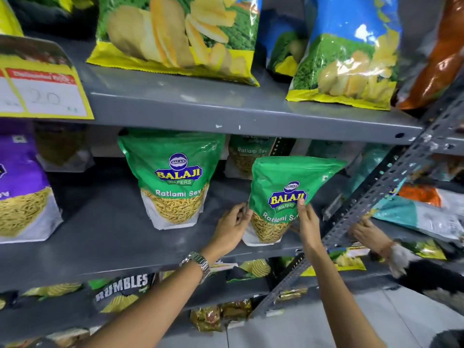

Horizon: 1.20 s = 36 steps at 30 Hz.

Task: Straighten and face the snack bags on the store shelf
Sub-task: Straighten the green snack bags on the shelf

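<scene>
A green Ratlami Sev pouch (281, 197) is held between two bare hands at the front edge of the grey middle shelf (105, 237) in a store snack aisle. The left hand (232, 226), a metal watch (198, 264) on its wrist, is curled against the pouch's lower left edge; the right hand (307, 222) is pressed flat across the lower front, fingers up toward the logo, thumb apparently tucked behind. Neither hand is closed into a fist; both are part-open and gripping the pouch. The pouch stands on its base with its long axis leaning right, its face turned slightly aside. Its matching neighbour (173, 179) stands upright and square, well apart to the left, so squaring appears to call for a tilt back leftward. Behind, another pouch (247, 156) sits deeper on the shelf. At far right, another person's hand (365, 228) rests on the slotted upright (391, 187).
</scene>
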Motion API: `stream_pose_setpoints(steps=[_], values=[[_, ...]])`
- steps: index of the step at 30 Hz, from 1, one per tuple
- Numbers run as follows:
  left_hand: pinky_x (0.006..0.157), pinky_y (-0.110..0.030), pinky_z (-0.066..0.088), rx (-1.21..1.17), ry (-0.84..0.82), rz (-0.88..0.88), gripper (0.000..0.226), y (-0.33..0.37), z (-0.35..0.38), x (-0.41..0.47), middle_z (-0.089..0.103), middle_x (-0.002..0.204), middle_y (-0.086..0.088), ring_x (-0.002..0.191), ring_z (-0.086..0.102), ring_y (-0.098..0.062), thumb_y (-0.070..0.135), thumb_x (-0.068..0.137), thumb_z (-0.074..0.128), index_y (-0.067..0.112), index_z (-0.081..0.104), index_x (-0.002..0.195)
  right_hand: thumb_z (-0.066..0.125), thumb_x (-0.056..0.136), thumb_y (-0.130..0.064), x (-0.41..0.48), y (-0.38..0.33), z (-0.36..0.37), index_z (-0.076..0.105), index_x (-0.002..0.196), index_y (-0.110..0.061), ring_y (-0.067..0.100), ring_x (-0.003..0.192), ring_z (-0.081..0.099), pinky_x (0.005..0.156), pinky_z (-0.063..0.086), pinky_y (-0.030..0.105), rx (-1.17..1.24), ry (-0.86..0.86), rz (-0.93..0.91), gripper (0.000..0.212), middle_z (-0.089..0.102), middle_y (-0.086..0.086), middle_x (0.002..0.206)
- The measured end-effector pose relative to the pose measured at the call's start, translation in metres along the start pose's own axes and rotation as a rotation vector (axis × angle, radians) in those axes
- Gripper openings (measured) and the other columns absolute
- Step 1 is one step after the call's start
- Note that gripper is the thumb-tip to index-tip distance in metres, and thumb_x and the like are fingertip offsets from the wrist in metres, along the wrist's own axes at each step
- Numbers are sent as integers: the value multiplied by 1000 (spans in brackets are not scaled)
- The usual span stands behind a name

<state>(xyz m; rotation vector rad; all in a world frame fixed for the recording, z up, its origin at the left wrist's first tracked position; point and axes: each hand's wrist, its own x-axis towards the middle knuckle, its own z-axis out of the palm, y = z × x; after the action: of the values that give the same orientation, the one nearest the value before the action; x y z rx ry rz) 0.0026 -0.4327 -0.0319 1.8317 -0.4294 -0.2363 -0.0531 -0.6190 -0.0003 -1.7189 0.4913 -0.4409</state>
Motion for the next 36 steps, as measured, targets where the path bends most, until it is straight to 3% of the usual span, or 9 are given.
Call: stream_pose_setpoints(steps=[5,7,12,15,18,22,25,30,36], values=[[89,-25,45,-11,28,-35,43,4,5,-4,61,124,-6,106,59,-16,44,92,44,22,49,129,39,85,-59,-15,-6,-2,49,115,-26,-3,93,57,75,50,20,28,-25,12,47,57,-7,112],[87,-19,41,1,2,-61,44,4,0,-8,61,126,1,111,57,-13,44,93,42,25,45,133,39,88,-58,-19,-9,2,42,133,-18,15,122,50,100,45,38,17,7,50,61,47,3,140],[75,-6,47,-97,256,49,29,-19,-26,-51,64,114,8,92,60,3,30,91,53,36,51,119,51,87,-49,-59,-15,46,50,120,-7,28,114,51,99,41,43,-106,647,-439,53,55,14,121],[82,-27,49,-96,746,147,21,-40,-59,-77,56,109,5,98,57,-10,27,88,57,30,53,108,52,88,-42,-84,-10,94,51,110,-23,8,103,55,90,43,24,-135,261,-646,29,57,-9,106],[104,-36,36,-88,987,23,50,-49,-105,-74,42,130,-14,122,42,-24,34,89,55,10,40,130,50,88,-50,-83,-22,142,41,129,-31,3,116,52,93,40,17,-36,-219,-327,46,52,-21,127],[113,-32,18,-199,616,-218,64,-49,-150,-57,26,152,-1,140,24,-19,46,91,44,20,22,145,40,96,-39,-40,-40,182,24,145,-20,13,134,32,109,26,30,126,-314,40,55,30,2,153],[96,-26,29,-200,410,-283,41,-44,-160,-51,48,123,14,119,44,-10,58,88,37,32,48,119,39,96,-40,-29,-41,194,44,131,-23,17,125,44,112,32,44,124,-376,100,39,47,2,140],[62,-6,29,-127,425,-297,33,-40,-162,-62,51,89,29,78,43,16,59,85,44,33,48,106,46,91,-48,-47,-29,189,55,90,-37,23,112,57,102,42,57,112,-286,50,14,63,-2,112],[65,-11,32,-104,379,-277,47,-41,-160,-86,57,90,22,83,49,12,69,75,43,32,48,102,45,93,-44,-80,-29,171,55,88,-38,25,103,58,98,43,61,79,-212,0,13,63,-7,100]])
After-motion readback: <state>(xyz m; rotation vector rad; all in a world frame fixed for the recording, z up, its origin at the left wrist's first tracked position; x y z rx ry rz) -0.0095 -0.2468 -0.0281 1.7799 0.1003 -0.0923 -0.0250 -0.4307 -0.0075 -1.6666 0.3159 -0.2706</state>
